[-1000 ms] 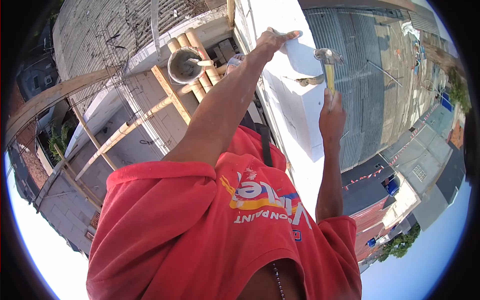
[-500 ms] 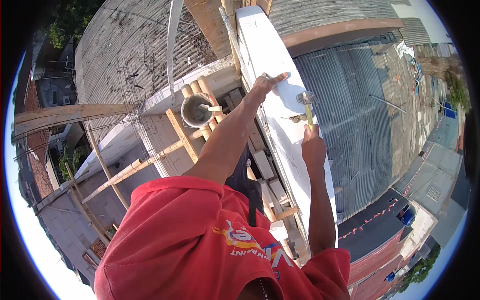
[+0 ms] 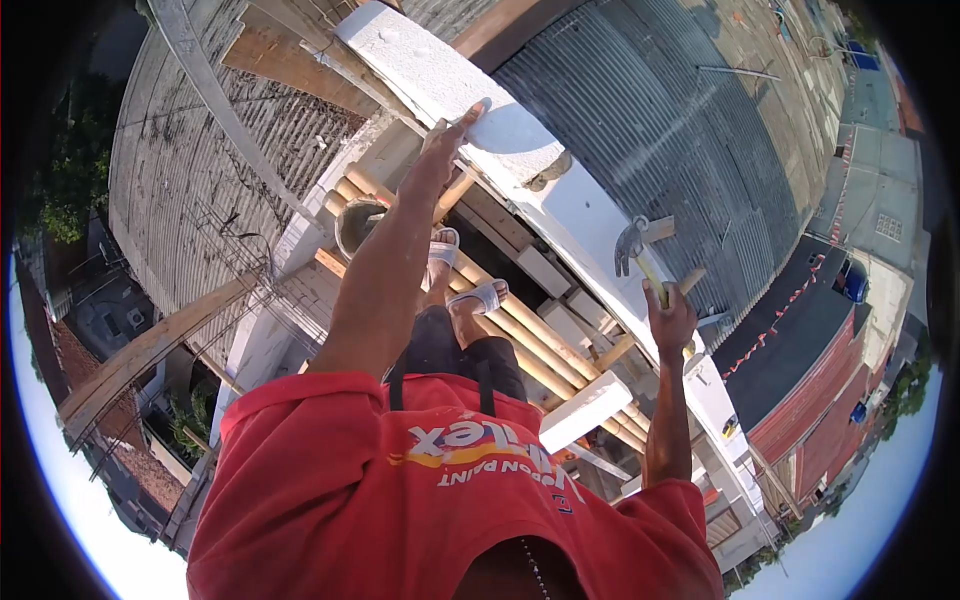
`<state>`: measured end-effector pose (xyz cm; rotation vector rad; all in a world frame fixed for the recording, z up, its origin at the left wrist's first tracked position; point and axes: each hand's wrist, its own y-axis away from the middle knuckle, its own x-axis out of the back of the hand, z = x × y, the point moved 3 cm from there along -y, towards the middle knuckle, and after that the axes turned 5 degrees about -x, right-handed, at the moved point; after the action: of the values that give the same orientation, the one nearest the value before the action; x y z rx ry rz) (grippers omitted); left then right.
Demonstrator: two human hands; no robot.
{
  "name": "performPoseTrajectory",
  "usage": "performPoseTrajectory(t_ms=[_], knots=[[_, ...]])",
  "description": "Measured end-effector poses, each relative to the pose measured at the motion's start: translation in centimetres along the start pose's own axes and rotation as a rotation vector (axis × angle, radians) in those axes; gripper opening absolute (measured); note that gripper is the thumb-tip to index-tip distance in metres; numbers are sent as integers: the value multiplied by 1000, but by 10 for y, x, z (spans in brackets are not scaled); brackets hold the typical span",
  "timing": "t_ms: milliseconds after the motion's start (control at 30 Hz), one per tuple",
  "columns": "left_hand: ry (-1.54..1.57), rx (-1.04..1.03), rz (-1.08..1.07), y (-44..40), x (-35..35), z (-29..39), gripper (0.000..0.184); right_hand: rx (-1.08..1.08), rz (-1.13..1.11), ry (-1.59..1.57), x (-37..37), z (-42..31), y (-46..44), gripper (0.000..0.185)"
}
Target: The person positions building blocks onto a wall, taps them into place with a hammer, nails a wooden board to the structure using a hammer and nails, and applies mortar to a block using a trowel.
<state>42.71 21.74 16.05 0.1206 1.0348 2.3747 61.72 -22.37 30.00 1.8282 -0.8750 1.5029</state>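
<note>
My left hand (image 3: 452,135) rests at the near edge of a long white block (image 3: 430,60) on top of the wall, with a digit stretched out over its upper face. Mortar (image 3: 550,172) shows at the block's right end. In my right hand (image 3: 671,322) is a hammer (image 3: 650,262), gripped by its yellowish handle. Its metal claw head is raised above the white wall top (image 3: 590,215), right of the block's end. Behind my left forearm, a bucket (image 3: 357,225) is partly hidden.
My sandalled feet (image 3: 478,297) stand on bamboo poles (image 3: 535,350) beside the wall. A loose white block (image 3: 585,410) lies across the poles near me. Corrugated roofing (image 3: 640,120) spreads beyond the wall. Thin metal rods (image 3: 235,235) stick out at the left.
The view has turned, bringing my feet into sight. My right hand has moved the hammer away from the block's end, further along the wall to the right. My left hand stays at the block.
</note>
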Motion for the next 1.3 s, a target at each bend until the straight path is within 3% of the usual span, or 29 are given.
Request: performPoseTrajectory(t_ms=[133,167,267,300,367,467,733,867,900,933,967,1067,1133,1300], knots=[[-112,26,25,-4,4,4,126,66,-60,68,-5,49,-2,40],[-135,51,47,-4,6,2,121,177,-24,119,-5,51,-7,42],[-132,62,18,-11,7,-1,102,284,-56,60,-11,57,-12,39],[-132,59,11,-10,6,2,87,258,-129,81,-14,59,-9,37],[-182,68,99,-7,2,4,77,301,-136,58,-20,56,-4,36],[-253,66,-67,-10,9,9,86,291,-78,92,-15,52,13,34],[-283,140,-59,-9,11,19,90,145,146,110,-20,51,41,37],[-306,140,-120,-14,11,16,92,-85,228,80,-1,26,68,29],[-321,152,-102,-15,16,18,93,51,397,-2,2,3,75,24],[-333,169,-84,-17,15,16,94,265,354,152,-1,-21,87,22],[-360,153,-86,-21,14,15,96,127,221,-118,-9,-39,97,19],[-375,123,-70,-18,17,11,95,222,17,-375,-45,-113,123,17],[-371,37,-92,-14,13,13,93,297,-141,-390,-72,-144,131,15],[-264,-134,-78,-27,32,-32,91,300,-295,-431,-127,-179,110,13]])
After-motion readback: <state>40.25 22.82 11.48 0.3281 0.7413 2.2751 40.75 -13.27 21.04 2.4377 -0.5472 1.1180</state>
